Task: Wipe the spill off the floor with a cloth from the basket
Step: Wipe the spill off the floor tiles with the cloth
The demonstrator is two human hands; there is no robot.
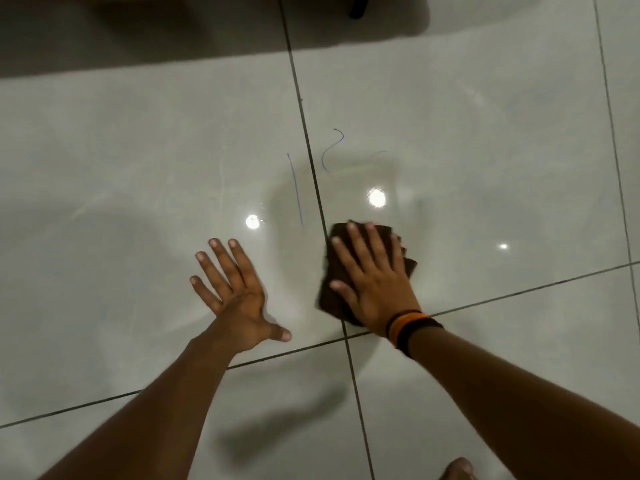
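Down on the floor (138, 140), large glossy tiles of pale grey-white meet at thin dark grout lines, and their polished glaze throws back round spots of ceiling light. A broad dark shadow band covers the far edge of the floor.

Leftmost, the left hand (239, 292) lies flat on a tile, palm down, fingers fanned wide and thumb stuck out to the side, holding nothing. Its bare forearm runs back toward the near left corner.

Just beyond the fingertips, thin blue pen-like marks (295, 190) cross the glaze: one long straight stroke left of the grout line, a curved squiggle and a faint short dash right of it. They form no readable writing. The tile around them carries a faint, rounded, smeared sheen, possibly wetness; I cannot tell for sure.

Right of the grout line, the right hand (372, 275) presses flat with fingers spread on the cloth (332, 296), a dark brown, soft, folded rag whose crumpled edges stick out past the fingers and palm. The cloth lies on the floor close to where two grout lines cross. A band of black, orange and yellow stripes (405, 327) circles that wrist.

At the near edge, a rounded bit of skin (457, 469), perhaps a knee or foot, pokes in.
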